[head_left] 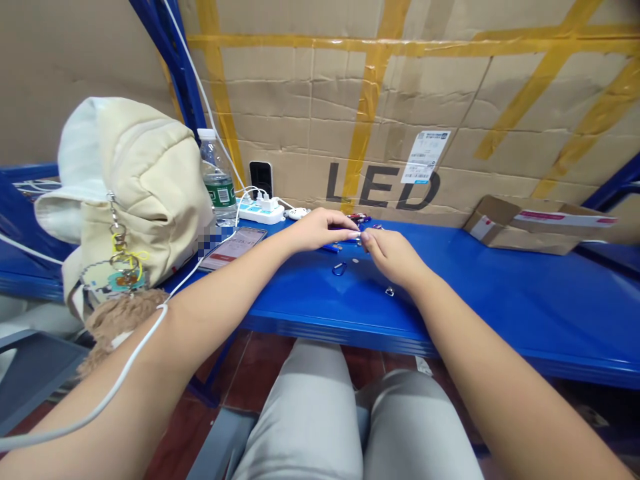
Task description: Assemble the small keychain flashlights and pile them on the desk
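My left hand (325, 227) reaches over the blue table (310, 300), thumb and fingers closed in a pinch. My right hand (393, 252) meets it from the right, its thumb and fingertips also pressed together. A small shiny piece seems to sit between the fingertips, too small to name. Just in front of the hands lies a blue carabiner (339, 269), with a small pale disc (355, 261) beside it. Nearer to me is a small silver metal piece (389, 291). Several small red and purple items (360, 218) lie behind the hands, partly hidden.
On the left stand a cream backpack (145, 167) with keyrings and a water bottle (219, 180). A phone (235, 248) lies by a white power strip (260, 211). A white cable crosses my left arm. An open cardboard box (535, 227) sits at the right, before large taped cardboard.
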The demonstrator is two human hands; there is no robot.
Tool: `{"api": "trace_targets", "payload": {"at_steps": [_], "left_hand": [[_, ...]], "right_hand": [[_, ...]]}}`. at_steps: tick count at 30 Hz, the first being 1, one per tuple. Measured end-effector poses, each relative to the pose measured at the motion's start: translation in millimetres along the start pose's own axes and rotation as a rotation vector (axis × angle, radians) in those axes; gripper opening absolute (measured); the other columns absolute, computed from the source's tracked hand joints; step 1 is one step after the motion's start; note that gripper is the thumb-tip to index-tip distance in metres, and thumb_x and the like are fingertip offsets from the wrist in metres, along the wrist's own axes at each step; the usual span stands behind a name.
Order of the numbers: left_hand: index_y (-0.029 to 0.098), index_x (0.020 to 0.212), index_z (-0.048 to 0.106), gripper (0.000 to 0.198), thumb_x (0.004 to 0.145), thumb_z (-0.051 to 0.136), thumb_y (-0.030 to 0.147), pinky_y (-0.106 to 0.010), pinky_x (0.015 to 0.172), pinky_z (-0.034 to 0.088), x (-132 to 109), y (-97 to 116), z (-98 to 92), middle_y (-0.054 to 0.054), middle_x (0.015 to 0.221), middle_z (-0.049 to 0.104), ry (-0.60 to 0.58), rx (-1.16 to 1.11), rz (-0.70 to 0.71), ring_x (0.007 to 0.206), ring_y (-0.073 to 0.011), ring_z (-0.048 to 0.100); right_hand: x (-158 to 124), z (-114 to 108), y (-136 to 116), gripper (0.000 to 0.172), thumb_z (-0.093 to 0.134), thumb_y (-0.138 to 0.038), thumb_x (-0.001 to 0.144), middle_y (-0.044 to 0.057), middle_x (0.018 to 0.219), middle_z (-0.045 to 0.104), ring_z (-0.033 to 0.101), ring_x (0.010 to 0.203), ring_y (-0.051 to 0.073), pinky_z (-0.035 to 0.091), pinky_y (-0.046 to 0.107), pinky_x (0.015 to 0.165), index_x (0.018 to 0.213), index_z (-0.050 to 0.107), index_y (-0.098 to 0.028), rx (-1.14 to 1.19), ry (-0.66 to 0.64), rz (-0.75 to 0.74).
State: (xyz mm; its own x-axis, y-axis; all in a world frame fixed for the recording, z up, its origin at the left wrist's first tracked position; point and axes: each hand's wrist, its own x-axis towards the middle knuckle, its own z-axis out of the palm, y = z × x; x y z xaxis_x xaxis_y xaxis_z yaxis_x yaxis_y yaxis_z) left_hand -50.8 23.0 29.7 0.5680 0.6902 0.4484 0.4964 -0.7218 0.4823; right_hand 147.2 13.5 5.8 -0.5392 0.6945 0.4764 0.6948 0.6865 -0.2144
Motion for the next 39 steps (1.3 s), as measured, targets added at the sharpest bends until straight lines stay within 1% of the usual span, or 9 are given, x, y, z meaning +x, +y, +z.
{"api": "trace_targets", "payload": {"at_steps": [7,13,19,22,24,29,33,36,39], "left_hand": [[0.016,0.096,0.068,0.023,0.083,0.057,0.032,-0.028,0.081,0.044,1,-1,3.9,-0.006,0.091,0.066,0.085,0.073,0.152,0.086,-0.0138,0.059],[0.016,0.097,0.066,0.021,0.084,0.056,0.029,-0.028,0.081,0.044,5,-5,4.7,-0.007,0.092,0.065,0.146,0.207,0.283,0.087,-0.0144,0.059],[0.015,0.098,0.065,0.024,0.088,0.049,0.03,-0.028,0.081,0.042,5,0,4.0,-0.008,0.092,0.064,0.09,0.247,0.253,0.087,-0.0152,0.057],[0.013,0.086,0.065,0.027,0.089,0.045,0.03,-0.026,0.075,0.04,5,1,4.6,-0.005,0.082,0.063,0.037,0.189,0.12,0.078,-0.0139,0.055],[0.012,0.073,0.061,0.033,0.09,0.042,0.033,-0.025,0.067,0.039,4,-1,5.6,-0.003,0.071,0.059,-0.037,0.08,-0.01,0.066,-0.0114,0.051],[0.015,0.067,0.045,0.033,0.089,0.043,0.04,-0.021,0.05,0.03,2,-6,7.2,0.003,0.059,0.043,-0.217,-0.471,-0.286,0.048,-0.0056,0.035],[0.018,0.069,0.037,0.03,0.087,0.047,0.039,-0.019,0.043,0.02,-1,-4,1.7,0.007,0.053,0.025,-0.356,-0.826,-0.479,0.041,-0.0042,0.023],[0.019,0.069,0.037,0.03,0.087,0.048,0.04,-0.019,0.042,0.017,-3,-2,-4.4,0.008,0.052,0.019,-0.462,-0.906,-0.529,0.039,-0.0039,0.018],[0.018,0.07,0.041,0.032,0.085,0.05,0.044,-0.02,0.043,0.021,-4,-3,-5.4,0.007,0.052,0.025,-0.435,-0.815,-0.501,0.041,-0.0043,0.023]], "right_hand": [[2,4,-2,0.045,0.023,-0.047,0.091,0.001,0.058,0.046,0.042,0.058,0.013,0.033,0.026,0.061,0.059,0.038,-0.02,0.388,0.047,0.051],[7,8,-3,0.029,0.035,-0.04,0.087,-0.006,0.051,0.03,0.023,0.042,0.008,0.021,0.022,0.04,0.065,0.035,-0.021,1.057,-0.148,0.296],[6,8,-2,0.027,0.043,-0.04,0.085,-0.007,0.053,0.03,0.02,0.041,0.006,0.018,0.02,0.039,0.067,0.034,-0.021,1.245,-0.173,0.326],[5,9,-1,0.027,0.045,-0.04,0.084,-0.007,0.054,0.031,0.021,0.042,0.006,0.019,0.02,0.04,0.068,0.034,-0.021,1.194,-0.174,0.312],[5,10,2,0.029,0.045,-0.041,0.084,-0.007,0.054,0.033,0.025,0.043,0.007,0.022,0.02,0.042,0.067,0.034,-0.021,1.045,-0.167,0.295],[4,7,7,0.03,0.044,-0.042,0.085,-0.003,0.062,0.044,0.039,0.058,0.01,0.032,0.024,0.055,0.066,0.041,-0.019,0.527,-0.055,0.107],[3,1,3,0.028,0.039,-0.04,0.087,-0.001,0.066,0.048,0.044,0.066,0.013,0.034,0.026,0.062,0.072,0.048,-0.018,0.381,-0.016,0.001],[3,-1,-1,0.028,0.037,-0.038,0.088,0.0,0.067,0.049,0.045,0.067,0.014,0.034,0.027,0.064,0.077,0.052,-0.018,0.321,-0.005,-0.053],[3,0,-3,0.026,0.037,-0.036,0.088,0.0,0.066,0.049,0.044,0.065,0.014,0.034,0.027,0.063,0.074,0.05,-0.018,0.298,-0.007,-0.038]]}}
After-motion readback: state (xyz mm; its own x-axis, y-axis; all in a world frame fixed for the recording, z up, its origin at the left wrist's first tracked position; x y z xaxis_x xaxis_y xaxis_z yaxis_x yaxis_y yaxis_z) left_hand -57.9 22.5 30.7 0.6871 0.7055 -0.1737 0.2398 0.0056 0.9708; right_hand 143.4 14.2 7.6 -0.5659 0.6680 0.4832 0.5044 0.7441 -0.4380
